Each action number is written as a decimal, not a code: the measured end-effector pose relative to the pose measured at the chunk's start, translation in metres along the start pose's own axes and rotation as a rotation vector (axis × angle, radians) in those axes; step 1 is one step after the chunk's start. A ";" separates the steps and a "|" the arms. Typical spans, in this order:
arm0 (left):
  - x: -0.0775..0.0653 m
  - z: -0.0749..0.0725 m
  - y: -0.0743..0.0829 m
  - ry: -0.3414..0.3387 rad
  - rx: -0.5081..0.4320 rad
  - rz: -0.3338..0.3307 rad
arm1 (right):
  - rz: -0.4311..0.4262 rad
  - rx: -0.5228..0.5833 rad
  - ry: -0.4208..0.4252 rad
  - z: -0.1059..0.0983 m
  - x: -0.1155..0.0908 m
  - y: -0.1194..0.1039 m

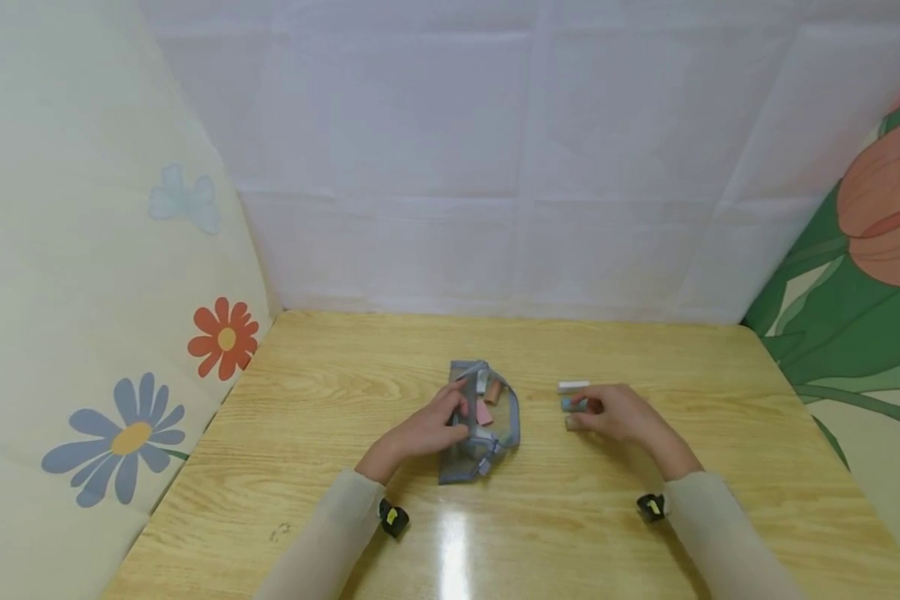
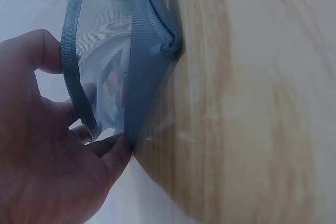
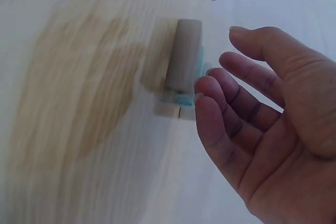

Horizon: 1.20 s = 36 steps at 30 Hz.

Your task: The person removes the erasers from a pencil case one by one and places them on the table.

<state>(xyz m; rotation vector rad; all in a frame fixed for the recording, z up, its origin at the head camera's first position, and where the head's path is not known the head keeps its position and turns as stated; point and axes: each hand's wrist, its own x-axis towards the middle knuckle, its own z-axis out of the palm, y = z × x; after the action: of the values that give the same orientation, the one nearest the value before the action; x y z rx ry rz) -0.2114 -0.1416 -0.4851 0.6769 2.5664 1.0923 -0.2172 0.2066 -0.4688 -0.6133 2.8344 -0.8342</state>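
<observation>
A blue-grey mesh zip pouch (image 1: pixel 459 468) lies unzipped on the table with small pieces inside, among them a pink one (image 1: pixel 483 412) and a brown one (image 1: pixel 493 392). My left hand (image 1: pixel 426 425) holds the pouch's near-left side, thumb and fingers about its edging (image 2: pixel 68 61) in the left wrist view. To the right, three small bars lie in a row: white (image 1: pixel 573 387), light blue (image 1: pixel 570 405) and grey-brown (image 3: pixel 184 56). My right hand (image 1: pixel 622 412) hovers right at the bars; in the right wrist view its fingers are loosely bent, with a gap between thumb and fingers.
The wood-grain table (image 1: pixel 307 400) reaches back to a white cloth (image 1: pixel 495 167). Flower-printed cloths hang at the left (image 1: pixel 82 275) and right (image 1: pixel 870 333). Each wrist wears a black strap device, one at the left (image 1: pixel 393 518) and one at the right (image 1: pixel 651 507).
</observation>
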 end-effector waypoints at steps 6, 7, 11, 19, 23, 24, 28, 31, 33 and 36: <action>-0.001 0.003 -0.005 -0.006 0.007 0.007 | -0.032 0.018 0.012 0.011 0.007 -0.003; -0.001 0.003 -0.006 -0.006 0.009 0.009 | -0.041 0.016 0.013 0.012 0.008 -0.003; -0.001 0.005 -0.010 -0.014 0.010 0.011 | -0.076 0.030 0.020 0.019 0.010 -0.008; -0.002 0.008 -0.015 -0.027 0.012 0.016 | -0.111 0.057 0.018 0.031 0.012 -0.014; -0.004 0.009 -0.016 -0.034 0.019 0.016 | -0.110 0.052 0.017 0.036 0.013 -0.017; -0.004 0.009 -0.017 -0.036 0.023 0.016 | -0.109 0.053 0.015 0.037 0.013 -0.017; -0.005 0.011 -0.018 -0.042 0.035 0.018 | -0.115 0.055 0.011 0.043 0.015 -0.019; -0.006 0.012 -0.019 -0.046 0.036 0.018 | -0.126 0.060 0.008 0.049 0.017 -0.021; -0.006 0.012 -0.020 -0.049 0.037 0.016 | -0.129 0.065 0.006 0.052 0.018 -0.023; -0.007 0.013 -0.022 -0.053 0.041 0.014 | -0.138 0.082 -0.001 0.058 0.020 -0.025</action>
<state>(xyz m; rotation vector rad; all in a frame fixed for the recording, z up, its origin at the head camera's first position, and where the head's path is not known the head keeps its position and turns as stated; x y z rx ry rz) -0.2069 -0.1502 -0.5095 0.7243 2.5492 1.0153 -0.2141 0.1507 -0.5039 -0.8037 2.7661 -0.9668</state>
